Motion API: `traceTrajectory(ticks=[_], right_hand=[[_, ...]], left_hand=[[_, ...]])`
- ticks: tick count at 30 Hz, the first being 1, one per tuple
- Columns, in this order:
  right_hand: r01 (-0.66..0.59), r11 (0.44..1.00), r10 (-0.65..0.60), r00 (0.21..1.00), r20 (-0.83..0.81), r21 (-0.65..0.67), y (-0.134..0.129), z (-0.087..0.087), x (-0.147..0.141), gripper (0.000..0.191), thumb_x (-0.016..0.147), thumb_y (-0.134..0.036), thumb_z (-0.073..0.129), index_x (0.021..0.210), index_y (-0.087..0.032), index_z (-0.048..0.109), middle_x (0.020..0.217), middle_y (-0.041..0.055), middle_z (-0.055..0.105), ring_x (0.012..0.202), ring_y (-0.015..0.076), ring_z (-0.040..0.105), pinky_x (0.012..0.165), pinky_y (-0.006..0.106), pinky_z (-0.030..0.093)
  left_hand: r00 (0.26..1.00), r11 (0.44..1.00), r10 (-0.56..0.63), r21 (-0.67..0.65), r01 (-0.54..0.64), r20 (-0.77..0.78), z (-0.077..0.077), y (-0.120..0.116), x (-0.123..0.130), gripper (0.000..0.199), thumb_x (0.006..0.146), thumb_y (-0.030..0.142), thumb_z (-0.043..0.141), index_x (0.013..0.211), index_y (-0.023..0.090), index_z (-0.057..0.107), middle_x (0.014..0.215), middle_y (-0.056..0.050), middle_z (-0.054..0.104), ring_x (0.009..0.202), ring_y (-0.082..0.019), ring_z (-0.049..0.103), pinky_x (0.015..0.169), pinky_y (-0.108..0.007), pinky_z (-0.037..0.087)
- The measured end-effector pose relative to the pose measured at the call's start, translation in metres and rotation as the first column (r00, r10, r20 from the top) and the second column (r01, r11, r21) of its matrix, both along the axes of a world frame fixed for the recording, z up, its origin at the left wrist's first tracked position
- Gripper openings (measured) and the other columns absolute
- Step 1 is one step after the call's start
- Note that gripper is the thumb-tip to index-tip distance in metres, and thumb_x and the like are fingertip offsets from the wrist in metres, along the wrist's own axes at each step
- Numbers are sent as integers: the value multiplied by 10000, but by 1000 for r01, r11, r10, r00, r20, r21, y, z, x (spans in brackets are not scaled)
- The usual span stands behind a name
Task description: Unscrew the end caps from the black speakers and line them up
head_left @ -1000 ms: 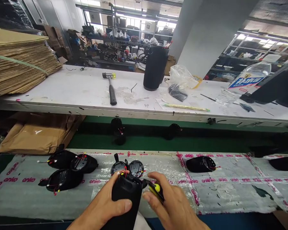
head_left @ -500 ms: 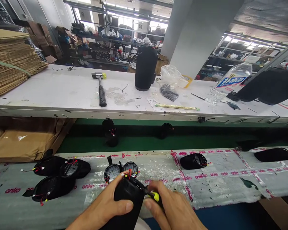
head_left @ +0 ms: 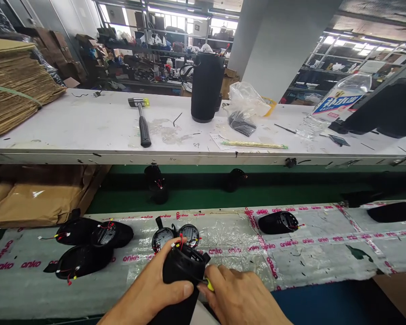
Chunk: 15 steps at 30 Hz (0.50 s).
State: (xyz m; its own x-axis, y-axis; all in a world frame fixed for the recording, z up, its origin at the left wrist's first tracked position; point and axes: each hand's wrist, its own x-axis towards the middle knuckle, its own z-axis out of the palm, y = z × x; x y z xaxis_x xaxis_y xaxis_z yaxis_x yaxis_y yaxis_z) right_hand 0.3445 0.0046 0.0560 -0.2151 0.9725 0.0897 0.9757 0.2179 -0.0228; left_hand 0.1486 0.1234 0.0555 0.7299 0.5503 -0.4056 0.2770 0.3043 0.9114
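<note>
Left hand (head_left: 165,286): thumb flat across the near face of the case (head_left: 184,266), the other fingers wrapped behind, mostly hidden; grip closed round it. Right hand (head_left: 238,293): thumb and forefinger pinching a yellow-and-black tool (head_left: 209,284) at the case's right edge, remaining fingers curled in. Tool largely covered by the hand; its tip cannot be made out.

Case black, tilted, top end away from the wearer, held above the near edge of the sheet (head_left: 230,275). Red wires (head_left: 182,240) stand up at its top left, beside the left fingertips; a dark tab (head_left: 206,258) sticks out at its top right.

Just beyond the case: two shells (head_left: 189,232) side by side, round ends up. Left of the case: a cluster of three shells (head_left: 88,259), wires trailing. Right of it, well apart: a lone shell (head_left: 277,222), and a further one (head_left: 394,212) at the far right.

Farther beyond the case, the raised shelf (head_left: 104,131). On it, left of the case, a hammer (head_left: 144,126); roughly straight beyond, an upright black cylinder (head_left: 207,88); to the right, a clear bag (head_left: 246,101), then a tilted bottle (head_left: 336,104).
</note>
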Motion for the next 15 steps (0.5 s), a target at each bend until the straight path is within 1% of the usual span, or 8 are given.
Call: traceTrajectory(ticks=[3, 6, 8, 10, 12, 13, 15], right_hand=[[-14, 1000, 14, 1000, 18, -5, 1, 2, 0, 226, 991, -327, 596, 965, -261, 381, 714, -66, 635, 479, 182, 651, 395, 332, 259], [-27, 1000, 27, 996, 83, -6, 2, 2, 0, 255, 972, -328, 625, 954, -258, 380, 705, -58, 622, 475, 182, 641, 386, 335, 282], [-42, 999, 42, 990, 134, -1, 1, 2, -2, 270, 951, -340, 642, 944, -257, 385, 681, -49, 613, 452, 190, 627, 372, 341, 292], [-39, 999, 37, 980, 195, 8, 1, 2, -5, 286, 910, -353, 664, 928, -256, 396, 637, -38, 604, 407, 205, 601, 353, 349, 288], [-43, 999, 40, 968, 248, 4, 2, 4, -9, 274, 874, -340, 675, 910, -254, 417, 589, -31, 590, 364, 214, 569, 336, 358, 267], [-49, 999, 50, 964, 261, -9, 3, 5, -10, 255, 865, -323, 672, 904, -251, 431, 576, -28, 587, 353, 216, 559, 330, 363, 253], [-69, 997, 79, 963, 259, -46, 6, 10, -12, 210, 855, -280, 663, 892, -242, 459, 570, -19, 587, 350, 214, 548, 324, 371, 213]], left_hand=[[1000, 1000, 12, 12, -12, -25, -3, -1, -1, 825, 720, 581, 805, 1409, 280, 466, 1243, -51, 675, 1246, -382, 546, 1099, -495, 395], [1000, 1000, 6, -3, -6, -12, -7, -1, -2, 791, 731, 572, 799, 1389, 275, 477, 1219, -48, 680, 1227, -378, 563, 1068, -482, 422], [1000, 1000, -4, 24, 5, -23, -9, -2, -1, 771, 739, 560, 790, 1384, 272, 479, 1238, -53, 675, 1237, -383, 558, 1072, -484, 415], [998, 998, -13, 67, 17, -55, -10, -3, 0, 774, 744, 538, 780, 1398, 273, 463, 1320, -64, 642, 1279, -394, 526, 1099, -495, 384], [994, 995, 3, 99, 8, -110, -9, -6, 1, 785, 745, 492, 772, 1415, 269, 429, 1384, -80, 607, 1332, -408, 472, 1114, -506, 357], [990, 994, 11, 108, 3, -137, -8, -7, 2, 781, 746, 465, 764, 1416, 263, 418, 1388, -88, 602, 1339, -414, 461, 1107, -509, 359], [980, 992, 22, 123, 3, -196, -7, -10, 3, 762, 747, 400, 745, 1413, 254, 404, 1352, -94, 619, 1302, -409, 491, 1079, -507, 378]])
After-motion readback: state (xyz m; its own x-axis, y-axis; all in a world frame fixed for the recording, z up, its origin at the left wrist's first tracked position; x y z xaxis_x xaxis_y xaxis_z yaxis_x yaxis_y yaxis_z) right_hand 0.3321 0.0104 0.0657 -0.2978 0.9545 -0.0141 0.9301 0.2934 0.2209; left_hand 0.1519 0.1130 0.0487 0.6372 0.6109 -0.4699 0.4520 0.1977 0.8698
